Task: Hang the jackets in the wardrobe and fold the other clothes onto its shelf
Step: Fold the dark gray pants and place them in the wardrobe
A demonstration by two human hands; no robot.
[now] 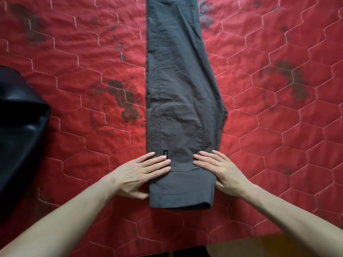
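Grey trousers [178, 101], folded lengthwise, lying on red quilted bedspread [74, 62]
Left hand [143, 173] and right hand [220, 169] are pressing flat, fingers spread, on the near waistband end; black jacket [20, 130] is lying at left edge.

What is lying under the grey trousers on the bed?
The grey trousers lie flat on a red quilted cover with dark printed patches. The part of the cover directly beneath them is hidden. Both hands, left and right, press on top.

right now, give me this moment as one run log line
step: folding | grey trousers flat on red quilt | left hand and right hand pressing waist end | black jacket waiting
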